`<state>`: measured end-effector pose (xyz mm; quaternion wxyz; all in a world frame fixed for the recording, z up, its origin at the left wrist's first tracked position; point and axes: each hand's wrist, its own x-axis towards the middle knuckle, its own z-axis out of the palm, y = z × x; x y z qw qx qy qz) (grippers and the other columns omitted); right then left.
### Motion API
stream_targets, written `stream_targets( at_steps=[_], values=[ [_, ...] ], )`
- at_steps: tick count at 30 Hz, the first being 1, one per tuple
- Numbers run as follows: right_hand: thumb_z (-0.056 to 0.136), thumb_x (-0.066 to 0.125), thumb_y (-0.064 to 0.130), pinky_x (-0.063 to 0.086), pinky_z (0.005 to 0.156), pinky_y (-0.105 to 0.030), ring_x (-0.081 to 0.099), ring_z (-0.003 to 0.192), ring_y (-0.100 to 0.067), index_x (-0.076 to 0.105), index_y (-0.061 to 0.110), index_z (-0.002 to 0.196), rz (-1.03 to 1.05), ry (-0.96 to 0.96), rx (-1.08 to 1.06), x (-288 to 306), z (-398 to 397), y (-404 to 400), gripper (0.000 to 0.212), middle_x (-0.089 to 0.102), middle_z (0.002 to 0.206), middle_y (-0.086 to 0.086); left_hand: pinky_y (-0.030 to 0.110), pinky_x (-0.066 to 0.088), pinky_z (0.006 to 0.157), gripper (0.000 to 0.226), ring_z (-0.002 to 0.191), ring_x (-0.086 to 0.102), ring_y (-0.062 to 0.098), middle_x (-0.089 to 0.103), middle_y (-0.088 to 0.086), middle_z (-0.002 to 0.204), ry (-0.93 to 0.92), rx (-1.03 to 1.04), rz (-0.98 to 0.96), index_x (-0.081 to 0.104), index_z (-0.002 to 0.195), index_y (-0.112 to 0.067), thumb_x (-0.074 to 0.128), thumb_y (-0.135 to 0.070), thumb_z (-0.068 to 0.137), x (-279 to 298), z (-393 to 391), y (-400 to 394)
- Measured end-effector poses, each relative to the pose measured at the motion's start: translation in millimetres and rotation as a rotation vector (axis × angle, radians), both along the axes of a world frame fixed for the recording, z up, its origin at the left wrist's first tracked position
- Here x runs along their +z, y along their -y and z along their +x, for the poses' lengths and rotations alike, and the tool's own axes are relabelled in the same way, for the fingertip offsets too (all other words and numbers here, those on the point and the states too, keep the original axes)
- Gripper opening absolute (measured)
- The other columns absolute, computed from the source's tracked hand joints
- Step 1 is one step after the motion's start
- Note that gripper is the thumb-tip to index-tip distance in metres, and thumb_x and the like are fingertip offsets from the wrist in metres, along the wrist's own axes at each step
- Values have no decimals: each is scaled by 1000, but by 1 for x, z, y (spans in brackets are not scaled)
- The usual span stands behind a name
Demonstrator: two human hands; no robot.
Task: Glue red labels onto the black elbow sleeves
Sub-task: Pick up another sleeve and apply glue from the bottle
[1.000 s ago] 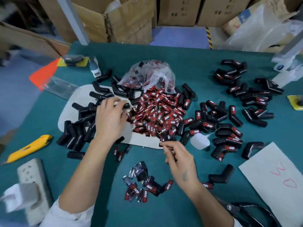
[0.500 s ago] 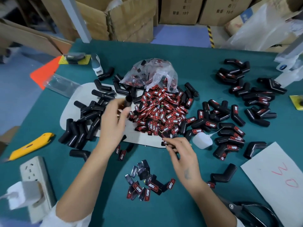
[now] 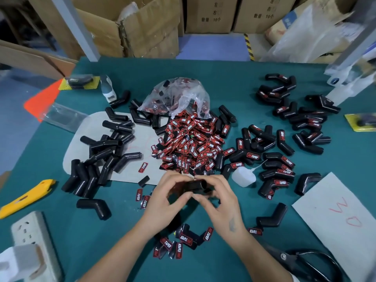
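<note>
Held one black sleeve (image 3: 195, 185) between both hands, just in front of the heap of red labels (image 3: 191, 145), above the green table (image 3: 234, 82). Long axis roughly left to right, open mouth toward the right hand (image 3: 221, 202). Left hand (image 3: 164, 198) curled round the sleeve's left part, thumb below, fingertips above; right hand pinched its right end between thumb and fingertips. Whether a label sat under the right fingers: could not tell, hidden there. Both hands equally near the sleeve; the glue bottle (image 3: 243, 177) just beside the right hand, so probably that hand's reach next. Bare sleeves (image 3: 105, 155) piled to the left on a pale mat (image 3: 130, 176), labelled sleeves (image 3: 276, 171) to the right. Elsewhere: yellow knife (image 3: 26, 197) and power strip (image 3: 34, 241) at the left, scissors (image 3: 301, 261) and marked paper (image 3: 341, 220) at the right, cardboard boxes (image 3: 146, 31) behind the table.
</note>
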<state>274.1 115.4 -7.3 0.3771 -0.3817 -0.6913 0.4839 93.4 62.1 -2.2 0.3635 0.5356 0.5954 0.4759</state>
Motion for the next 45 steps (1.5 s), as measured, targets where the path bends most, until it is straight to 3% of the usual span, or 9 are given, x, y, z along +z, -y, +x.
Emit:
stream_targets(
  at_steps=[4,13,18,21,27,33,37,41,45],
  values=[
    [96,71,38,56,91,-27,68,115,-17,62,50,124,-98,0,-35,-1,1,-1,32,71,120,15,27,46,106,33,122,60,16,59,-19,120,-26,5,-4,67,123,-43,67,-32,92,0,0,3],
    [101,63,45,59,89,-42,74,100,-21,61,45,131,-162,-17,10,-2,6,-4,30,70,113,8,18,50,98,33,118,67,10,72,-6,132,290,-87,-162,72,128,-38,70,-27,98,15,-3,3],
    [109,55,38,46,81,-6,57,91,11,64,25,120,487,59,-262,3,22,-7,19,56,97,16,17,46,103,38,128,63,13,68,-4,139,366,-75,-167,71,131,-37,71,-36,93,19,-5,3],
    [107,62,29,42,83,-7,53,86,3,61,13,106,648,-84,-432,10,34,-15,16,54,88,6,14,43,105,40,133,60,12,66,-7,142,346,-96,-160,67,136,-39,69,-35,96,19,-6,5],
    [100,69,40,43,67,-8,68,90,-2,65,37,120,277,59,-167,10,8,-7,21,59,116,18,25,49,104,48,123,62,28,61,3,142,322,-140,-165,63,142,-39,71,-32,96,17,0,7],
    [99,70,38,50,61,-18,70,84,-19,74,39,97,-126,-131,-116,10,6,-7,4,64,103,6,30,46,107,52,128,58,28,60,2,143,262,-225,-207,58,147,-40,70,-25,99,13,-5,7],
    [98,65,58,50,55,-26,71,82,-20,73,36,100,-208,-125,-92,12,7,-9,23,65,96,4,19,46,106,56,134,58,13,58,-6,152,319,-274,-231,53,152,-38,72,-44,99,16,-5,8],
    [102,61,43,52,58,-23,70,78,-16,72,38,108,-195,-111,-77,5,6,-7,13,69,94,5,20,45,108,61,139,55,17,57,-2,154,380,-274,-242,51,154,-33,71,-43,99,16,-4,7],
    [100,65,33,55,67,-20,73,85,-11,67,42,106,-64,-27,-162,2,3,-4,12,70,96,17,18,49,100,60,122,59,12,61,3,147,444,-260,-234,54,151,-34,73,-30,95,19,-3,7]
  ],
)
